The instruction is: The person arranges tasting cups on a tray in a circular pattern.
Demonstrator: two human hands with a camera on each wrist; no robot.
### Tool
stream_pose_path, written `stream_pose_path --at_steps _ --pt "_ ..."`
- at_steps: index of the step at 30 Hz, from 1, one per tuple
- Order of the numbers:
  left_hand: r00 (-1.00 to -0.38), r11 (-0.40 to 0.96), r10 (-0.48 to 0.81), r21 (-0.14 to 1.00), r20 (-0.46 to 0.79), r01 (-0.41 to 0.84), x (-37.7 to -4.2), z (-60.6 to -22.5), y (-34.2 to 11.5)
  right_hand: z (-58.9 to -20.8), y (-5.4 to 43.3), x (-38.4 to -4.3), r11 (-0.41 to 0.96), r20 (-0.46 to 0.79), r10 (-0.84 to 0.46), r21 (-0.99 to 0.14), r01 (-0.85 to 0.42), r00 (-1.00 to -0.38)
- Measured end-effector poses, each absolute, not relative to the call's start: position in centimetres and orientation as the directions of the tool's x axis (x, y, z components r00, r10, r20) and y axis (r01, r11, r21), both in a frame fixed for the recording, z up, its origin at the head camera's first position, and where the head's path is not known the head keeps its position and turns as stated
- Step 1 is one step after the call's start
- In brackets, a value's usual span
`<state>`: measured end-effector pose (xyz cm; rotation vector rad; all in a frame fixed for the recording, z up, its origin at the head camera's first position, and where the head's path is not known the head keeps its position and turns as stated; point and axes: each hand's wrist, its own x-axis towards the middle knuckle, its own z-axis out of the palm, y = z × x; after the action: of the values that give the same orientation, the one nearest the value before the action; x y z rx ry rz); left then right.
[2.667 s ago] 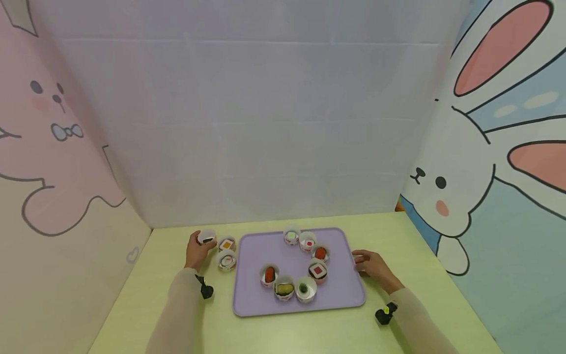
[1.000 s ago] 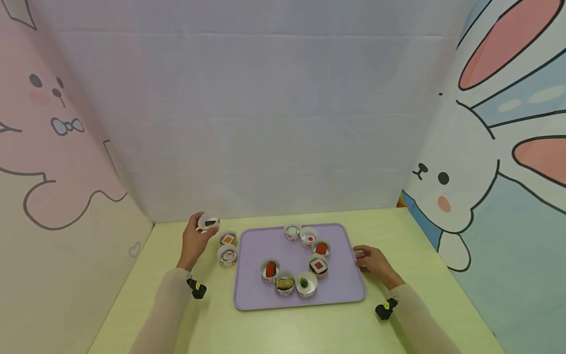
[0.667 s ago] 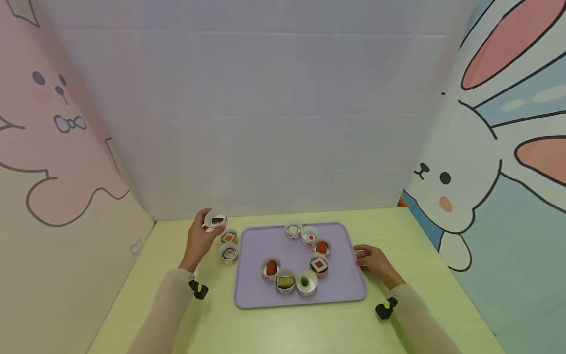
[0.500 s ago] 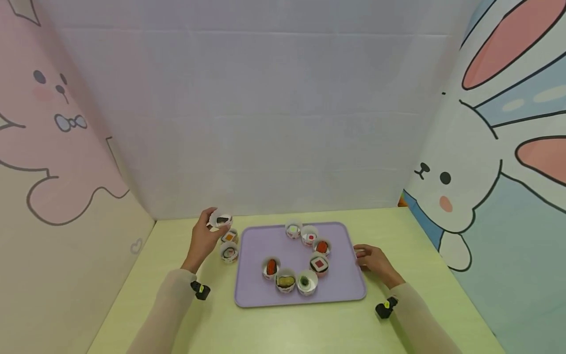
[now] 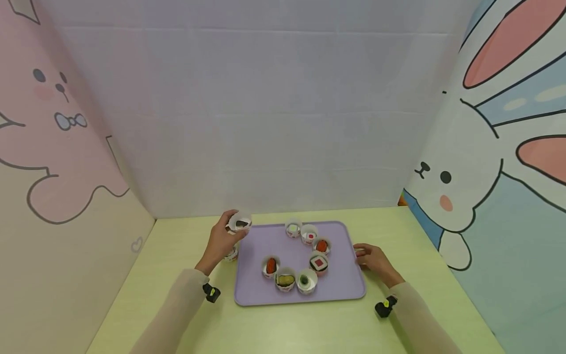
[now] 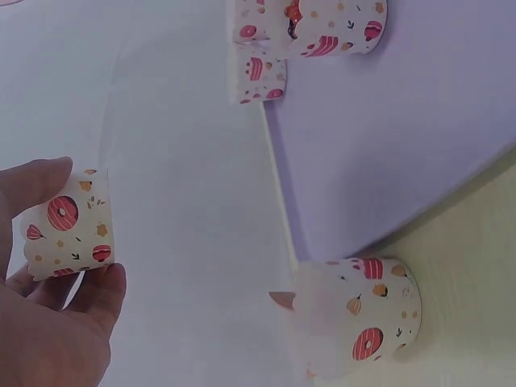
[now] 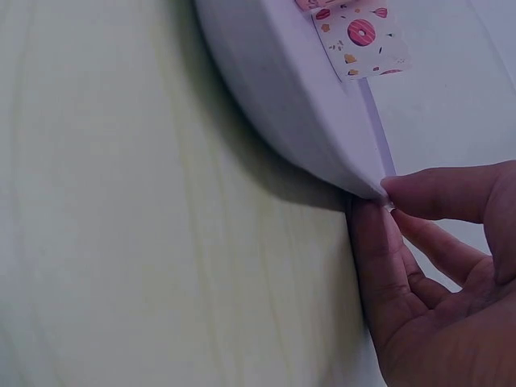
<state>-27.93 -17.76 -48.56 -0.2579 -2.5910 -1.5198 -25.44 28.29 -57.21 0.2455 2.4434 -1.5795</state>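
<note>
My left hand (image 5: 221,242) grips a paper cupcake cup (image 5: 240,222) above the tray's back-left corner, thumb and fingers round its wall. Something dark lies inside that cup; the left wrist view shows pink doughnut prints on its side (image 6: 71,222). At the right, my right hand (image 5: 375,261) pinches the rim of the lilac tray (image 5: 256,299), thumb on top and fingers below, as the right wrist view shows. Several similar cups stand on the tray, among them ones with a red-orange piece (image 5: 271,266), a yellow-green piece (image 5: 285,280) and a white square with red centre (image 5: 319,263).
Left of the tray another cup (image 5: 231,254) stands on the pale yellow table (image 5: 292,329), mostly hidden by my left hand. A white sheet (image 5: 283,147) hangs behind the table. Rabbit-printed panels flank both sides.
My left hand has lifted the cup from the table at the left and carried it right, to over the tray's back-left corner. My right hand has stayed at the tray's right rim.
</note>
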Motion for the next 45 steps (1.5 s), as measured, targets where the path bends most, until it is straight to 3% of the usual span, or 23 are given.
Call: stream_pose_path --at_steps 15,25,33,45 --pt "-0.975 0.475 0.166 0.854 0.149 0.212 -28.0 -52.2 -15.0 -56.7 28.2 -25.4 0.381 -0.280 -0.004 -0.888 0.257 -0.960" --pt "-0.969 0.579 0.181 0.778 0.169 0.243 -28.4 -54.4 -14.2 -56.9 28.1 -25.5 0.382 -0.291 0.021 -0.882 0.276 -0.957" --pt "-0.979 0.605 0.189 0.777 0.074 0.175 -28.7 -55.9 -14.2 -57.1 28.2 -25.5 0.386 -0.285 0.033 -0.880 0.275 -0.958" --pt "-0.972 0.649 0.226 0.734 0.065 0.200 -28.8 -56.8 -14.2 -57.3 28.2 -25.6 0.382 -0.291 0.029 -0.881 0.280 -0.956"
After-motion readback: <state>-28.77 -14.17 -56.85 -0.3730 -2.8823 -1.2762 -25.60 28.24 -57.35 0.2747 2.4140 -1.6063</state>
